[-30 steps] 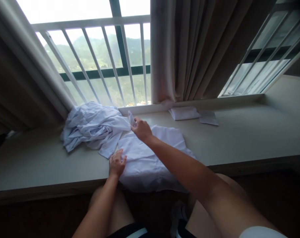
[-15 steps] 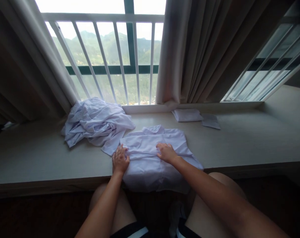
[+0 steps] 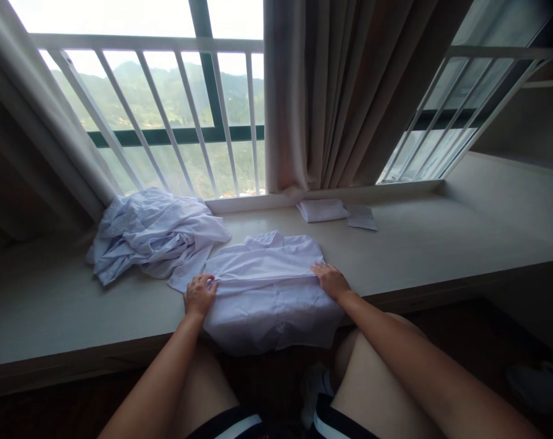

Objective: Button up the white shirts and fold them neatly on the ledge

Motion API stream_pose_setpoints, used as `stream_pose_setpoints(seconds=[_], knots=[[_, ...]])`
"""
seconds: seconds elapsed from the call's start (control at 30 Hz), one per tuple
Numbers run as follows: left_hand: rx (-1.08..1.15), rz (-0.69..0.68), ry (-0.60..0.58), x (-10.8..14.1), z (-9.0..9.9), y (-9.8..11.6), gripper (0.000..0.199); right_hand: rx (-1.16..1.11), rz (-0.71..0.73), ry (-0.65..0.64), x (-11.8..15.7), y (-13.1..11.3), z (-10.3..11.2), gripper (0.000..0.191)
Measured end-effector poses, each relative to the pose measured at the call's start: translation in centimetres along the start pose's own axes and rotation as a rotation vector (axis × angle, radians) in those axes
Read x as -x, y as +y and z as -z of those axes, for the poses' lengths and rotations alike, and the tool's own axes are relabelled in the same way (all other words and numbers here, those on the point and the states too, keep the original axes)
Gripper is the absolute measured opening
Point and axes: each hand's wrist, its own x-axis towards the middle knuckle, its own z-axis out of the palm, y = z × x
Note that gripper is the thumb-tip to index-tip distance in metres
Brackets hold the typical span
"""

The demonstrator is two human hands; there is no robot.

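A white collared shirt (image 3: 262,262) lies partly folded on the sill, its collar towards the window and its lower part hanging over the front edge. A crosswise fold runs over its middle. At the left end of this fold, my left hand (image 3: 200,295) is closed on the cloth between thumb and fingers. My right hand (image 3: 331,281) grips the right side edge of the shirt at about the same height, its thumb partly hidden. Close by on the left, a crumpled pile of white clothes (image 3: 152,235) touches the shirt.
A folded white cloth (image 3: 322,210) and a small flat pale piece (image 3: 361,217) lie at the back of the wide sill (image 3: 417,238). Behind stand a barred window railing (image 3: 148,44) and grey curtains (image 3: 322,97). My knees are below the front edge.
My right hand has moved from the middle of the shirt to its right edge, smoothing out the fold's line. My left hand stays at the left edge. The view has turned right.
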Motion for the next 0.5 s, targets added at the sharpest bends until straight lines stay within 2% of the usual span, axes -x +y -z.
stream_pose_setpoints(seconds=[0.13, 0.27, 0.5], knots=[[0.082, -0.05, -0.122, -1.7, 0.4, -1.5, 0.033, -0.03, 0.05, -0.015, 0.6, 1.5, -1.5, 0.061], [0.185, -0.075, -0.135, -3.1, 0.9, -2.5, 0.031, -0.029, 0.103, 0.007, 0.9, 2.7, -2.5, 0.062], [0.429, -0.187, -0.166, -3.7, 1.7, -3.1, 0.05, -0.047, 0.071, 0.013, 1.5, 3.9, -2.8, 0.062]])
